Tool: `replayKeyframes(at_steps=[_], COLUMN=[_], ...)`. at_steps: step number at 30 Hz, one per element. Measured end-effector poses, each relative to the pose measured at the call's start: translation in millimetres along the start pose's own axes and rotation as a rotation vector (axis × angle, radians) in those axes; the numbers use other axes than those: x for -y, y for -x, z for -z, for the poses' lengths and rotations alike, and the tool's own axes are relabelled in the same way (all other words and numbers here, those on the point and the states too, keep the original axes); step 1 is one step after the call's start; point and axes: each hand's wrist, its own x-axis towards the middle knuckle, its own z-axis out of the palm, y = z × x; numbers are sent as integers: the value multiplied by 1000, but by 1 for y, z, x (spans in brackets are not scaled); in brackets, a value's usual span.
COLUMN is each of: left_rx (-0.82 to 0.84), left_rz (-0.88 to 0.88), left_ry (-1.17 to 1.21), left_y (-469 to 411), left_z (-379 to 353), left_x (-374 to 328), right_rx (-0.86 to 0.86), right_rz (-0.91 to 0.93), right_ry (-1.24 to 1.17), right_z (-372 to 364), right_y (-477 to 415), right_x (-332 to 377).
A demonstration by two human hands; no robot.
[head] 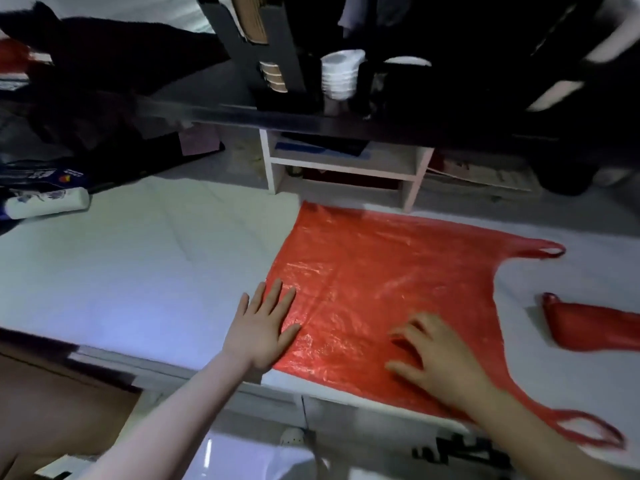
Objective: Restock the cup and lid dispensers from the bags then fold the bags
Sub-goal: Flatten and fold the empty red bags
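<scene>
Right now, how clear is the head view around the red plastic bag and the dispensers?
Head view: flat red plastic bag well lit, patchy white glare near the left hand; right hand slightly blurred; dark dispenser shelf behind is dim and smeared; wide-angle distortion bends the edge of the white table.

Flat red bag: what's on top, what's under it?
Left hand and right hand rest on the flat red bag. White surface lies beneath; the part under the plastic is covered.
</scene>
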Motion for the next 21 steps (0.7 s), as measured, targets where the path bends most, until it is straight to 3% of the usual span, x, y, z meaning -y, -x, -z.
replayKeyframes(at_steps=[3,5,10,14,18,21], left_rx=[15,14,-80,-21,-16,-190], left_rz=[23,26,-162,-387,-413,-394], left_ry=[-5,25,187,238,182,299], left_y=[9,20,62,94,112,112], left_z=[1,2,8,10,11,17], left_x=[-2,-6,-8,5,13,5], right_rx=[224,231,-124,-347,-513,-587], right_rz=[-9,3,41,51,1,-46], right_ry=[141,185,135,187,243,209], right_z=[-16,-26,-24,-7,14,25], right_y=[54,78,113,124,127,128], right_x=[-11,-14,-12,-15,-16,-14])
